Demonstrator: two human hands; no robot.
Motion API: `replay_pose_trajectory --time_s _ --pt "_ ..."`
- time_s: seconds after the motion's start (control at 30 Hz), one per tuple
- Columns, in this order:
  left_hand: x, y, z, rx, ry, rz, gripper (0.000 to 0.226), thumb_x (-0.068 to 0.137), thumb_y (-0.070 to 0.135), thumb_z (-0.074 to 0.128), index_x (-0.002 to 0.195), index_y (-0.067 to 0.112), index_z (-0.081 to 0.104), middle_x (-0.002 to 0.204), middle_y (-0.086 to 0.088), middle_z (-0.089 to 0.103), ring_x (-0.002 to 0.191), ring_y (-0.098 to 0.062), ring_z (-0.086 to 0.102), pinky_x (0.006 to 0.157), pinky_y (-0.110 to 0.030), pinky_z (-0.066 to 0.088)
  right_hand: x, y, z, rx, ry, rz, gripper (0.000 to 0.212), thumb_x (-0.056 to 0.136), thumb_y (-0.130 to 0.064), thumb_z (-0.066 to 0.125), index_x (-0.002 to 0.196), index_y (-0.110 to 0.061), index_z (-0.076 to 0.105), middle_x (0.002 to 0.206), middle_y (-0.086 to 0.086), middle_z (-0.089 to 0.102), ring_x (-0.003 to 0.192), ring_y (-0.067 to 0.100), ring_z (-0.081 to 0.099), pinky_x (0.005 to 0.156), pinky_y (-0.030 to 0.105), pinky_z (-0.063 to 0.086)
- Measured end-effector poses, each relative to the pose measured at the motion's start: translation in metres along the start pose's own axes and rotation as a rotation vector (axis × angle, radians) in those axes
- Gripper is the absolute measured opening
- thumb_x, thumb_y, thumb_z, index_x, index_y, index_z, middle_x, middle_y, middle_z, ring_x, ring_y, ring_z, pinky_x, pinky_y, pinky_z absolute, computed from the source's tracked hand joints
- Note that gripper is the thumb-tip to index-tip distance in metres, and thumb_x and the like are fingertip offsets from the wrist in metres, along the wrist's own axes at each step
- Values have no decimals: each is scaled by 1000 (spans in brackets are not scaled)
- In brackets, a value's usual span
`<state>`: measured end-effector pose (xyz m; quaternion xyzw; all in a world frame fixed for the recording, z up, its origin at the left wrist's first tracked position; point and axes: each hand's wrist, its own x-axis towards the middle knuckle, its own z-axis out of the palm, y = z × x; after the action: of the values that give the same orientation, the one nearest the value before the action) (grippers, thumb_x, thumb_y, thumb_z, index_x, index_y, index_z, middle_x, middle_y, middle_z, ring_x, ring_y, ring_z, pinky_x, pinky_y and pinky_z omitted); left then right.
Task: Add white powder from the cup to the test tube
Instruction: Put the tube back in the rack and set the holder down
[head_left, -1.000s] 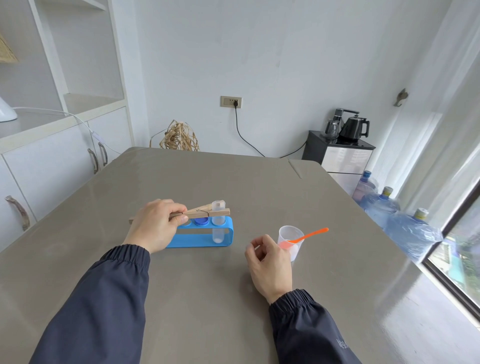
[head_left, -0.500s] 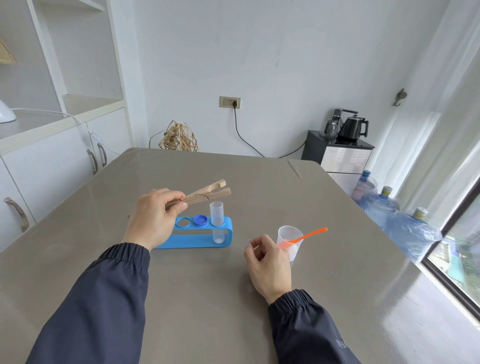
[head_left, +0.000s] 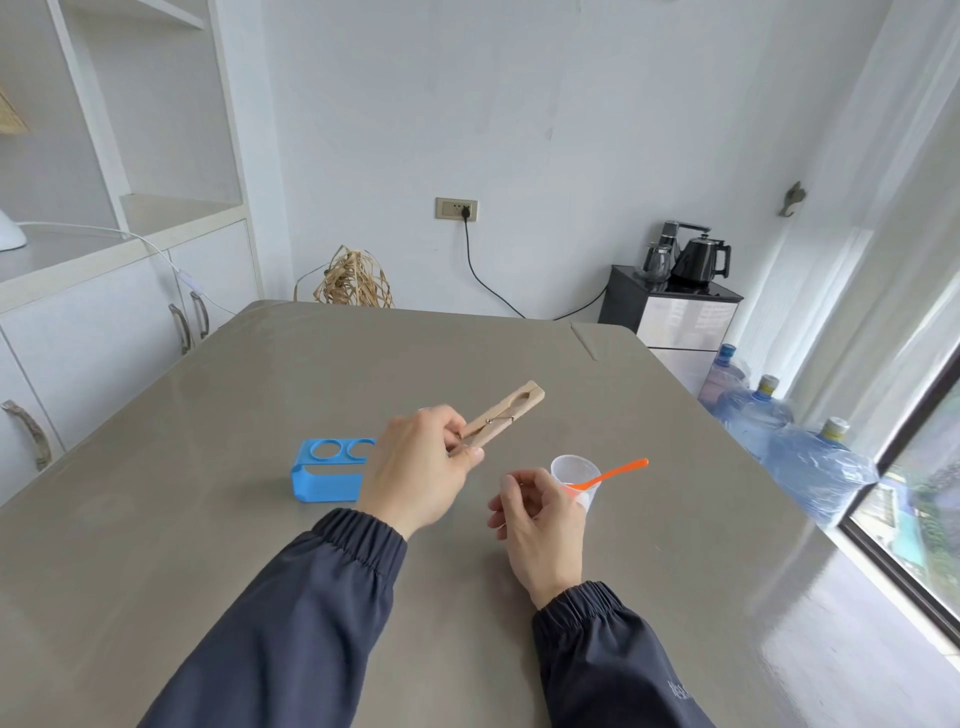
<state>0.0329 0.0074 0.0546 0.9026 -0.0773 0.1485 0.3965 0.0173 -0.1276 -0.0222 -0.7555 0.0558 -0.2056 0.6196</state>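
Note:
My left hand (head_left: 421, 462) grips the back end of a wooden clamp (head_left: 501, 418), whose jaws point up and to the right with nothing in them. The hand covers the right end of the blue tube rack (head_left: 327, 473), so the test tube there is hidden; two round holes of the rack show. A clear plastic cup (head_left: 574, 475) stands to the right with an orange spoon (head_left: 615, 473) leaning in it. My right hand (head_left: 535, 525) rests just left of the cup, fingers loosely curled, with nothing visible in them.
Everything stands on a grey-brown table (head_left: 208, 571). White cabinets (head_left: 104, 332) run along the left. Right of the table are large water bottles (head_left: 810, 462), a small cabinet with a kettle (head_left: 698, 260), and a window.
My left hand lifted the wooden clamp off the test tube and carried it to the right, toward the cup. My right hand stayed beside the cup.

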Motion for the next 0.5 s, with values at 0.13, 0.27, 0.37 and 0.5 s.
replay_pose_trajectory --time_s 0.13,0.27,0.37,0.5 --pt "-5 -1 18 -72 -78 -107 23 72 34 76 84 19 62 70 7 70 72 -9 63 65 -31 51 -1 -4 -1 109 7 -2 18 94 -7 56 78 -5 64 65 15 68 51 20 63 52 34 54" --pt "-9 -5 30 -79 -142 -175 32 63 34 77 79 13 59 71 -1 70 72 -19 65 70 -41 54 1 -5 -3 176 -2 57 17 94 -8 58 81 -5 68 64 14 70 55 21 66 56 33 59" --pt "-11 -8 33 -59 -192 -224 36 59 33 76 81 12 57 77 -4 68 75 -22 64 71 -41 54 2 -4 -3 165 -45 110 12 90 -9 64 80 -7 71 66 9 73 57 20 69 61 35 61" --pt "-12 -12 37 -5 -263 -257 28 63 26 70 77 7 55 75 -7 63 70 -24 58 68 -41 52 5 0 -2 11 -72 157 8 82 -11 72 77 -14 77 67 -2 75 64 9 71 64 23 59"
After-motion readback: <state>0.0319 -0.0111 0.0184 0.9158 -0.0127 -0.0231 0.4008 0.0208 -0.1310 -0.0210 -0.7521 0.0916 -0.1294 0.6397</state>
